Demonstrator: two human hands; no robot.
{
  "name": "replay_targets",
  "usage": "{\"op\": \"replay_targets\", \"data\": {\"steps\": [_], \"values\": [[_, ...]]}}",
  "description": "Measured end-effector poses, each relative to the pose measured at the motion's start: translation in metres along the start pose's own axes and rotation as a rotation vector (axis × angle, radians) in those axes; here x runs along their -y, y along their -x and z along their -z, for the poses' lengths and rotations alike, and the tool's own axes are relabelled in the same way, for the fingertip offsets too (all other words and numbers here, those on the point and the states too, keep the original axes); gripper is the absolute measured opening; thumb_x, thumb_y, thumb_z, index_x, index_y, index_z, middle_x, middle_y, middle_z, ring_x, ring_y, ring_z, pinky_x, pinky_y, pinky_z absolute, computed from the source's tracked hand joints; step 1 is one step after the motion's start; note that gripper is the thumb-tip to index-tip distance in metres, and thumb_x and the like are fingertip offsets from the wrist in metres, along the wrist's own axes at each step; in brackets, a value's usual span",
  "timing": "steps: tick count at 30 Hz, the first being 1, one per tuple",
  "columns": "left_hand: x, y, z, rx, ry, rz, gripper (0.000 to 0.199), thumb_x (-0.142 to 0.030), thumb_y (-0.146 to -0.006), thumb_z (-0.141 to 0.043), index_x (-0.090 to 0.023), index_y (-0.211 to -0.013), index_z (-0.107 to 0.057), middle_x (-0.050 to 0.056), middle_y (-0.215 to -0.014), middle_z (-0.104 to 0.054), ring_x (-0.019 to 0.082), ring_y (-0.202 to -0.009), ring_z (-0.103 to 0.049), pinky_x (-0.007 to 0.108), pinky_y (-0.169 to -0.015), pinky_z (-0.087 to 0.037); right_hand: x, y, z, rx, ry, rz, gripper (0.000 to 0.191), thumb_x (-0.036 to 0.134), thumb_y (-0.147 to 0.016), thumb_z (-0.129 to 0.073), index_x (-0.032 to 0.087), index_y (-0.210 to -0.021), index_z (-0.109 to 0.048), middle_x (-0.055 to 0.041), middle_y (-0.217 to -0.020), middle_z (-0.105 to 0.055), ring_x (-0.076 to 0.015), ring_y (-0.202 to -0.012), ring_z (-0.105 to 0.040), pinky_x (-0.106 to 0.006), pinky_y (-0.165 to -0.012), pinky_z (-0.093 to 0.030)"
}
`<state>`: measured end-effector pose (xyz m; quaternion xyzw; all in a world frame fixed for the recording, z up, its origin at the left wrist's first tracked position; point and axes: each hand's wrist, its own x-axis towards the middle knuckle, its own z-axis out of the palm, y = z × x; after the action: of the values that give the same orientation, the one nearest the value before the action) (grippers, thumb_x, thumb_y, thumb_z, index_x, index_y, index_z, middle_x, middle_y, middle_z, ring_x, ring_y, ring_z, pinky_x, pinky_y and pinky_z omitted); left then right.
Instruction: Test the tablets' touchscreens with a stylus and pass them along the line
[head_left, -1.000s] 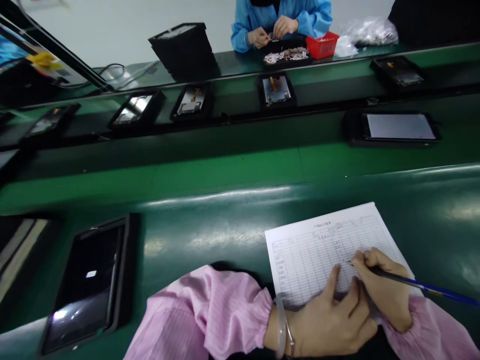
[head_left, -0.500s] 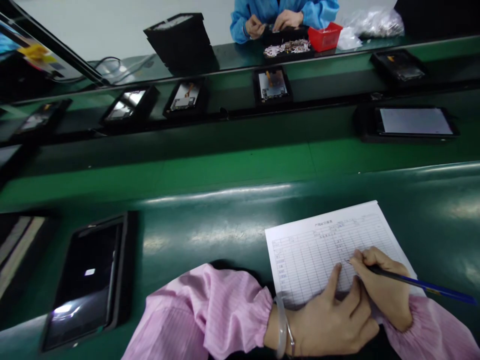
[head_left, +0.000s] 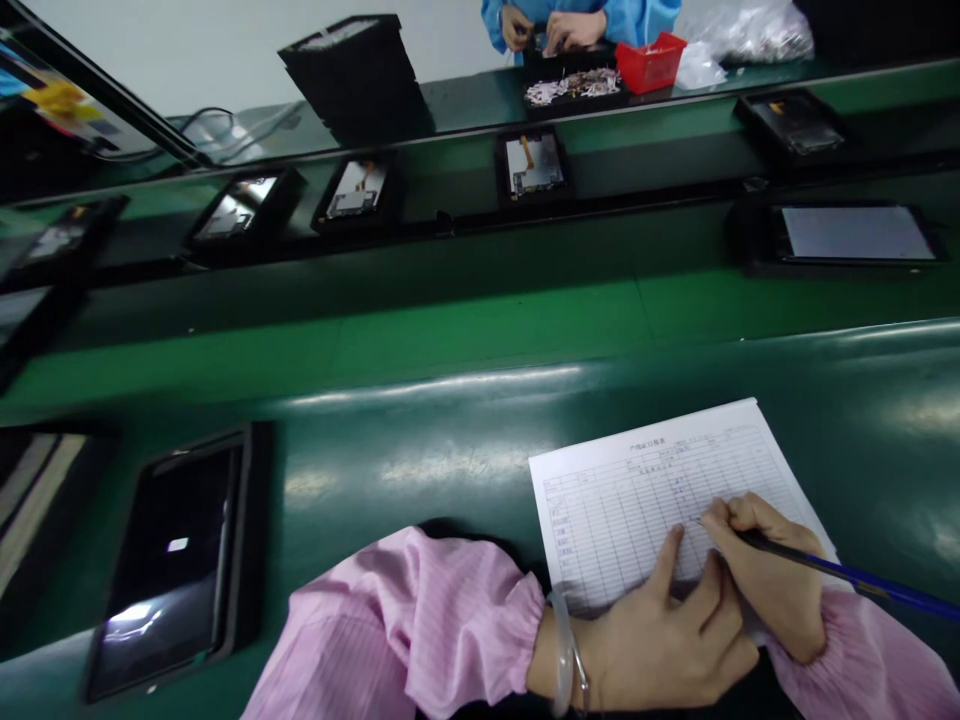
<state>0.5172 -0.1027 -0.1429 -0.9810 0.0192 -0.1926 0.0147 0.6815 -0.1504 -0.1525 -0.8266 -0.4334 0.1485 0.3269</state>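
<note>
A printed form with a ruled table (head_left: 600,500) lies on the green work surface at the lower right. My right hand (head_left: 772,575) grips a blue pen (head_left: 862,577), whose tip rests at a cell near the middle of the table. A few handwritten marks show in the column above the tip. Flat over the form's lower part lies my left hand (head_left: 664,640), fingers apart, the index finger pointing toward the pen tip. Its wrist carries a pale bangle (head_left: 562,655) and a thin metal bracelet.
At the left, a tablet (head_left: 176,560) with a lit icon rests in a black holder. Black trays with opened devices (head_left: 534,163) line the belt beyond. Another tablet (head_left: 855,232) sits at the right. Across, a co-worker's hands (head_left: 559,32) work beside a red bin (head_left: 649,65).
The trays along the far line have shifted slightly left, and the lit tablet at the right has moved a little right. My hands hold nearly the same pose, the pen tip slightly to the right.
</note>
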Motion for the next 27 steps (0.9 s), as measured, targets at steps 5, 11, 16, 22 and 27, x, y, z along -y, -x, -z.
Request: {"op": "replay_targets", "data": {"steps": [5,11,16,22,27], "values": [[-0.003,0.003,-0.003,0.004,-0.002,-0.002,0.023,-0.026,-0.099,-0.048,-0.017,-0.109,-0.066,0.011,-0.121,-0.07,0.033,-0.123,-0.06,0.062,-0.102,-0.052,-0.005,-0.002,0.007,-0.124,-0.314,-0.197,0.043,0.047,-0.088,-0.072,0.026,-0.06,-0.046,0.0047,-0.053,-0.052,-0.0168,-0.049,-0.05,-0.029,-0.049,-0.039],[-0.002,0.0,0.0,-0.013,0.011,0.018,0.02,-0.026,-0.099,-0.049,-0.017,-0.106,-0.065,0.01,-0.118,-0.071,0.031,-0.125,-0.06,0.059,-0.104,-0.051,-0.008,-0.006,0.012,-0.224,-0.409,-0.235,0.044,0.052,-0.098,-0.065,0.025,-0.065,-0.052,0.0047,-0.053,-0.05,-0.0171,-0.049,-0.047,-0.031,-0.052,-0.038],[0.002,0.007,0.011,0.065,0.185,0.06,0.017,-0.024,-0.1,-0.049,-0.015,-0.099,-0.062,0.013,-0.126,-0.068,0.025,-0.125,-0.061,0.047,-0.115,-0.042,-0.008,-0.015,0.004,-0.091,-0.272,-0.085,0.029,0.05,-0.091,-0.067,0.023,-0.101,-0.071,-0.0055,-0.101,-0.071,-0.0288,-0.092,-0.066,-0.04,-0.083,-0.05],[0.0,0.056,0.018,0.123,0.554,0.201,0.014,-0.026,-0.101,-0.049,-0.015,-0.095,-0.056,0.004,-0.104,-0.073,0.01,-0.103,-0.068,0.025,-0.115,-0.042,-0.005,-0.017,0.002,-0.108,-0.256,-0.02,0.037,0.056,-0.09,-0.063,0.022,-0.101,-0.069,-0.0063,-0.102,-0.068,-0.0307,-0.094,-0.065,-0.043,-0.086,-0.05],[0.0,0.09,0.025,0.003,0.719,0.379,0.01,-0.014,-0.098,-0.046,-0.016,-0.104,-0.054,0.004,-0.107,-0.072,0.01,-0.102,-0.069,0.025,-0.114,-0.044,-0.003,-0.019,0.004,-0.023,-0.361,-0.052,0.029,0.053,-0.094,-0.062,0.025,-0.09,-0.063,0.0039,-0.064,-0.058,-0.0217,-0.063,-0.059,-0.033,-0.062,-0.048]]}}
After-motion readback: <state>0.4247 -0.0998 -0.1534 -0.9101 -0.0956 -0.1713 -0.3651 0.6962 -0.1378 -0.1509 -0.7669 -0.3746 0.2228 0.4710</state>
